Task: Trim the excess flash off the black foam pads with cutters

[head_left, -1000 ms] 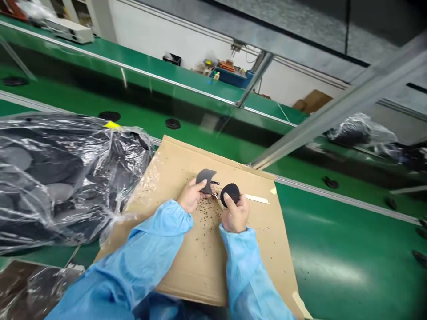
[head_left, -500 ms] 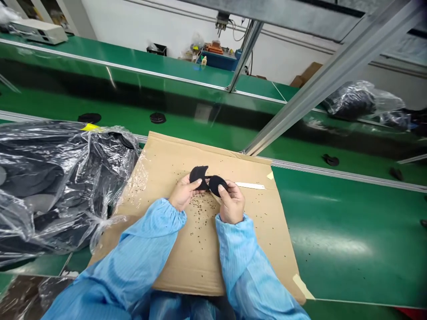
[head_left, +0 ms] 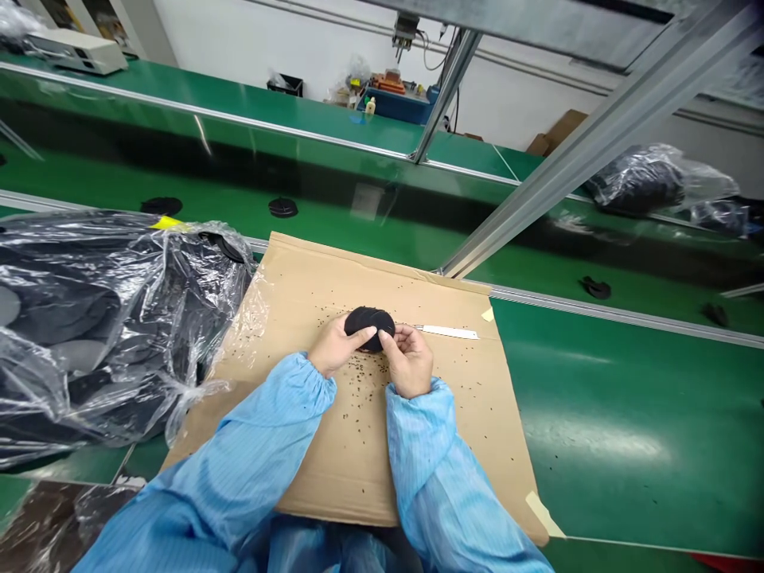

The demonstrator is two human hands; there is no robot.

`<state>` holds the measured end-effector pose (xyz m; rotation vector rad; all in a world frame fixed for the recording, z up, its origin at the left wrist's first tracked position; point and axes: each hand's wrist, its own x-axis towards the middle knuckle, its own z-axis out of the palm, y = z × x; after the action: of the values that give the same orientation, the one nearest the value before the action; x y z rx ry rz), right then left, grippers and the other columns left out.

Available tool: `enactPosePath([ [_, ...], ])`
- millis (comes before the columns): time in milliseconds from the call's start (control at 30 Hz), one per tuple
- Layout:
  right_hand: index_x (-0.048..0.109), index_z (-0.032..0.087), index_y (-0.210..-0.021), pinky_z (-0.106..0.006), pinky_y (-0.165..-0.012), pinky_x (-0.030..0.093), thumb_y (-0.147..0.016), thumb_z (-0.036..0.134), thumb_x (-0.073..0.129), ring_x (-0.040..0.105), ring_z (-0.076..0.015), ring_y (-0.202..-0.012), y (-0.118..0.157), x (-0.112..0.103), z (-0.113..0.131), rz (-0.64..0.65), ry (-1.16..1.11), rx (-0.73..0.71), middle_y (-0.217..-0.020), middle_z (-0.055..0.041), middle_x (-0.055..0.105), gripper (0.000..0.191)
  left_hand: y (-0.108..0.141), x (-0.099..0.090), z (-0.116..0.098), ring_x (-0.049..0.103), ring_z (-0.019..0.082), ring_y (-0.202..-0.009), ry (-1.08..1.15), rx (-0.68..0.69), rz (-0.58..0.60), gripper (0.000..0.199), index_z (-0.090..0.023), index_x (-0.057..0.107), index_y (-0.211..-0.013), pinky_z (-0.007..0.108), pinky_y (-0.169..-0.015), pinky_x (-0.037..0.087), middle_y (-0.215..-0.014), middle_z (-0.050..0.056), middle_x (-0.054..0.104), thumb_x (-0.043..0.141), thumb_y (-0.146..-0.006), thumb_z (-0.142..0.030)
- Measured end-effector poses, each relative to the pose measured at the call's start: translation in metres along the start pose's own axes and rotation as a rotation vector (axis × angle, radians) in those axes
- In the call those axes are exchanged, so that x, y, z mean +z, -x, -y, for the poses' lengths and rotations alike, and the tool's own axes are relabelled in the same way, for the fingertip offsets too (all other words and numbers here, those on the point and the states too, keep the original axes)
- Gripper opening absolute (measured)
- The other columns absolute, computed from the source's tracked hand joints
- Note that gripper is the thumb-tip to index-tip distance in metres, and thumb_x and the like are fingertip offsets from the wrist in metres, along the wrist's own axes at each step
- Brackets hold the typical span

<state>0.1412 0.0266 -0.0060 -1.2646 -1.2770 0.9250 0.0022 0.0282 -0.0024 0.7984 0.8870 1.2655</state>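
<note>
Round black pieces (head_left: 368,320) (two, perhaps) in both hands (head_left: 332,348)

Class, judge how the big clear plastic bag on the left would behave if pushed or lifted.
The bag would probably sag and crumple, being loose and creased. It may feel weighty, since many dark round pieces show inside. Rolling seems unlikely: it lies broad and spread out.

One head-worn camera looks forward and down from above the near edge of the cardboard sheet (head_left: 454,414); close in, it sees past the far edge to a white wall (head_left: 239,48).
</note>
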Motion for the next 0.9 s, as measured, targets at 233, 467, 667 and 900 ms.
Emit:
enactPosePath([
  [233,0.057,0.016,-0.065,-0.024,-0.054,0.038,-0.089,0.050,0.047,0.047,-0.0123,-0.056,0.003,-0.011,0.018,0.234,0.390,-0.154,-0.058,0.0002,0.052,0.043,0.004,-0.001,-0.008,0.063,0.021,-0.093,0.080,-0.058,0.097,0.040,-0.011,0.069,-0.098,0.034,-0.090,0.046,-0.098,0.009,0.069,0.079,-0.066,-0.031],
  [467,0.056,0.015,-0.062,-0.024,-0.054,0.038,-0.088,0.053,0.047,0.047,-0.0127,-0.057,0.000,-0.017,0.019,0.410,0.260,-0.125,-0.058,0.0001,0.050,0.047,0.005,-0.003,-0.012,0.062,0.019,-0.085,0.104,-0.100,0.124,0.038,-0.011,0.070,-0.091,0.034,-0.085,0.047,-0.089,0.007,0.069,0.083,-0.060,-0.030],
  [667,0.059,0.015,-0.064,-0.025,-0.055,0.040,-0.087,0.050,0.052,0.049,-0.0134,-0.059,0.000,-0.018,0.018,0.400,0.219,-0.120,-0.060,-0.0003,0.052,0.043,0.007,-0.001,-0.014,0.060,0.017,-0.080,0.108,-0.080,0.138,0.036,-0.012,0.068,-0.086,0.032,-0.083,0.047,-0.083,0.005,0.067,0.083,-0.059,-0.029],
  [900,0.062,0.015,-0.074,-0.027,-0.060,0.044,-0.089,0.048,0.051,0.053,-0.0149,-0.063,0.005,-0.011,0.011,0.283,0.258,-0.176,-0.066,-0.0017,0.056,0.038,0.004,-0.001,-0.012,0.061,0.017,-0.085,0.178,-0.102,0.066,0.039,-0.012,0.066,-0.088,0.033,-0.088,0.045,-0.087,0.005,0.067,0.084,-0.056,-0.026],
])
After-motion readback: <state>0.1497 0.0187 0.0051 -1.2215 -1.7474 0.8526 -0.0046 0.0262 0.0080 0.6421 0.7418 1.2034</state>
